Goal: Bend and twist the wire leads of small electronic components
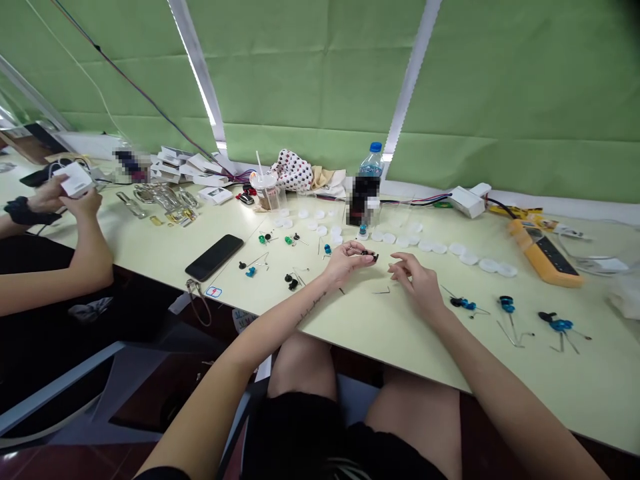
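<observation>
My left hand (347,263) is closed in a pinch around a small black part (369,255), held just above the table. To its right, my right hand (416,279) hovers with loosely bent fingers apart and nothing visible in them. Below and between the hands lies a small L-shaped hex key (383,291). A blue fitting (327,249) rests just beyond my left hand. Right of my right hand, blue-and-black fittings with bent metal wires (464,304) (507,305) (561,325) lie in a row. Similar green, blue and black pieces (251,271) are spread out to the left.
White round discs (439,248) line the back of the table (360,327). Behind stand a bottle (371,160) and a drink cup (265,190). A phone (215,257) lies left, a yellow power strip (545,253) right. At far left, another person's hands (85,200) hold a white box (75,180).
</observation>
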### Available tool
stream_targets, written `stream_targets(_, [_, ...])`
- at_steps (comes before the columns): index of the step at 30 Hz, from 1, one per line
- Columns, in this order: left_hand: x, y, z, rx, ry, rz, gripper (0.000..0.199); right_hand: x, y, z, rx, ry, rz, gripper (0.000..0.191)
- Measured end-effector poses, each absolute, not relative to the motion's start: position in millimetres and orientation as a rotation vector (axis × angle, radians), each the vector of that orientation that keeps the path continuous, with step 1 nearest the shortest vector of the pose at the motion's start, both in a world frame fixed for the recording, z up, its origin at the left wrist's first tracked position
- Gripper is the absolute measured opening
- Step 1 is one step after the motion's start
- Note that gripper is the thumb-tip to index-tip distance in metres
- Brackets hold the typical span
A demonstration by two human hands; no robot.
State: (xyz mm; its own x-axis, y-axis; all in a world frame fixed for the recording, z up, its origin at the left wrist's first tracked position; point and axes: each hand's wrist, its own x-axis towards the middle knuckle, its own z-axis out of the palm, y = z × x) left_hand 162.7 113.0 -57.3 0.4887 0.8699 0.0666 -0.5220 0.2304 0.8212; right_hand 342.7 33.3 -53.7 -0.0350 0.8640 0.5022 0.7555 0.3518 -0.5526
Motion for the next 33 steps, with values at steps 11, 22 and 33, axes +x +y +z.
stream_targets(11, [161.9,114.2,-63.8,0.983,0.462,0.949,0.040,327.7,35.1,-67.6,-1.348,-1.842,0.162,0.031])
stream_targets(22, [163.6,111.8,-72.0,1.005,0.519,0.933,0.044,323.1,38.0,-69.6,-1.424,-1.737,0.300,0.031])
stream_targets(33, [164.5,106.4,-69.1,0.943,0.539,0.916,0.050,325.7,38.0,-76.8,-1.414,-1.679,0.515,0.033])
